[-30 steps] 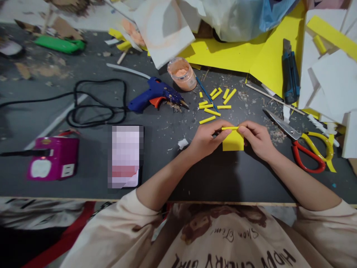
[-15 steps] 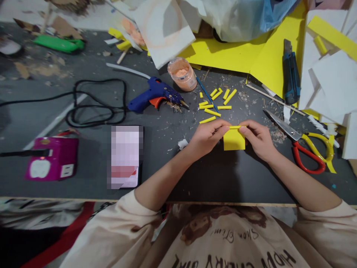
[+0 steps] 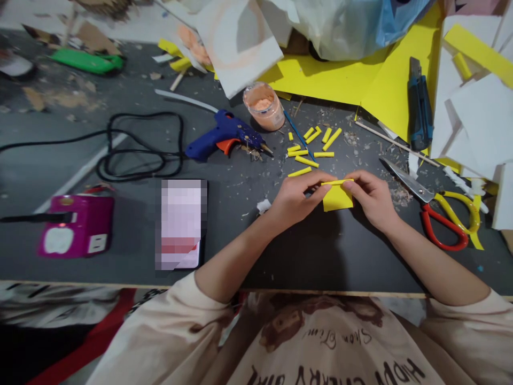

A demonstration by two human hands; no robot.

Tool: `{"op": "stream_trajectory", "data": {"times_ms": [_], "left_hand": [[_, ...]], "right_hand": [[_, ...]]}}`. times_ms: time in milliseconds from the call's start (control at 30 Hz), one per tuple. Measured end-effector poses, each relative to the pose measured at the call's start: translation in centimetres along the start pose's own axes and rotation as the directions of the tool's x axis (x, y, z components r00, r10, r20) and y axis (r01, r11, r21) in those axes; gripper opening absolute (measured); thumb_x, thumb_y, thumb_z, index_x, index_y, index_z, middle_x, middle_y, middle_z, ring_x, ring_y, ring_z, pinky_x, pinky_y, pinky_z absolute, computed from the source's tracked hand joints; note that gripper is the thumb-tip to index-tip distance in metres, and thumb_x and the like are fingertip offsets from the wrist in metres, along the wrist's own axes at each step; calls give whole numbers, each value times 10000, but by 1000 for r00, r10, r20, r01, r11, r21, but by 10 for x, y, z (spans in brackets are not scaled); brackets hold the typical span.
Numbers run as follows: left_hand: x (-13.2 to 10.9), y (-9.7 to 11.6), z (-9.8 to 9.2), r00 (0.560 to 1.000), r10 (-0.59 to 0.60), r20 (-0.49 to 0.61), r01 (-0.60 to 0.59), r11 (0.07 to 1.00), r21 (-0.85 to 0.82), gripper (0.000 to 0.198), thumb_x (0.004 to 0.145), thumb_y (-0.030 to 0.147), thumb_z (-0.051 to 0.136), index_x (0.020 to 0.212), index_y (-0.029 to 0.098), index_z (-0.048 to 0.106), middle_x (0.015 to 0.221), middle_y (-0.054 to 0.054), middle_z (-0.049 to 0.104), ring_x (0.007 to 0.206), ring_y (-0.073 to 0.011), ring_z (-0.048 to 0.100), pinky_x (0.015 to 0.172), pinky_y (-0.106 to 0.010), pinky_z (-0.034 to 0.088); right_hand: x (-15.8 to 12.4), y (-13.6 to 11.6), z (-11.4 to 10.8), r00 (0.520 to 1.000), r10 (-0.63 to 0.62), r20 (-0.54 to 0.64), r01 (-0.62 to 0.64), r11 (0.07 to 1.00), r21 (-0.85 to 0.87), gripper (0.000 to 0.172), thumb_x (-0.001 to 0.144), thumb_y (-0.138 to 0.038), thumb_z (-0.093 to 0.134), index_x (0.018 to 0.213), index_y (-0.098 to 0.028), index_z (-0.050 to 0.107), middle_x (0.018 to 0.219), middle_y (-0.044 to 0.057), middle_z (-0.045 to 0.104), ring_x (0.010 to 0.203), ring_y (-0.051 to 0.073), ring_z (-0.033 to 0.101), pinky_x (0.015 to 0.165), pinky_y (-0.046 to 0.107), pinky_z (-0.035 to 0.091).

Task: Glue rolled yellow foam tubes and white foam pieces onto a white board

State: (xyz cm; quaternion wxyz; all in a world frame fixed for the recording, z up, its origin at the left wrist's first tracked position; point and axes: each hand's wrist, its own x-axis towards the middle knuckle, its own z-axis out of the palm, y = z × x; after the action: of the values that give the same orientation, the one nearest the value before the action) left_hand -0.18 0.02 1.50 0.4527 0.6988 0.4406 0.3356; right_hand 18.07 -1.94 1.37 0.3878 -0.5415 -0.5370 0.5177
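A small yellow paper square lies on the dark table, its far edge curled into a thin roll. My left hand pinches the left end of that roll with fingers closed. The right end is pinched by my right hand in the same way. Just beyond my hands lie several finished yellow paper rolls. A thin blue stick lies among them.
A blue glue gun with a black cord lies left of the rolls, by a jar of orange powder. Red-and-yellow scissors lie at right, a blue utility knife on yellow sheets. A phone and a pink box sit at left.
The paper's rolled edge has tilted slightly and the flat part looks shorter. Both hands stay pinched on its ends in nearly the same place.
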Motion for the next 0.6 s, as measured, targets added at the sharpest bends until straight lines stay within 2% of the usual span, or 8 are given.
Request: {"op": "stream_trajectory", "data": {"times_ms": [100, 200, 333, 467, 600], "left_hand": [[1, 0, 0, 999, -42, 20, 43, 999, -23, 207, 842, 331, 552, 882, 184, 692, 875, -7, 739, 758, -120, 649, 698, -196, 488], [2, 1, -1, 995, -88, 37, 89, 996, -11, 259, 854, 371, 523, 843, 171, 687, 768, 3, 707, 688, -113, 609, 644, -196, 468], [1, 1, -1, 997, -75, 35, 74, 997, 23, 242, 867, 344, 504, 796, 176, 663, 732, 18, 691, 647, -98, 588, 616, -193, 454], [-5, 3, 5, 995, -79, 56, 86, 988, -130, 234, 884, 387, 514, 856, 177, 614, 737, 4, 692, 643, -103, 636, 603, -198, 485], [-12, 7, 16, 980, -126, 151, 174, 912, -371, 334, 892, 516, 534, 887, 183, 518, 797, -47, 721, 714, -145, 710, 646, -239, 547]], "right_hand": [[-1, -1, 0, 1000, -28, -13, 28, 999, -15, 430, 771, -631, 638, 771, -201, 651, 569, -37, 548, 500, 89, 453, 465, 229, 333], [-1, -3, 1, 998, -58, -32, 58, 998, -8, 416, 768, -620, 646, 766, -204, 643, 600, -29, 569, 520, 91, 459, 482, 231, 354], [-1, -4, 2, 998, -47, -42, 48, 999, 21, 419, 734, -629, 673, 766, -213, 636, 669, -14, 610, 565, 101, 496, 525, 242, 402], [1, 1, 0, 997, 10, -78, 0, 992, 127, 399, 673, -596, 744, 757, -217, 654, 662, -24, 611, 585, 109, 529, 543, 245, 433], [1, 7, -1, 995, 28, -92, -6, 975, 224, 318, 671, -522, 783, 729, -223, 693, 689, -20, 644, 614, 112, 558, 569, 247, 456]]}}
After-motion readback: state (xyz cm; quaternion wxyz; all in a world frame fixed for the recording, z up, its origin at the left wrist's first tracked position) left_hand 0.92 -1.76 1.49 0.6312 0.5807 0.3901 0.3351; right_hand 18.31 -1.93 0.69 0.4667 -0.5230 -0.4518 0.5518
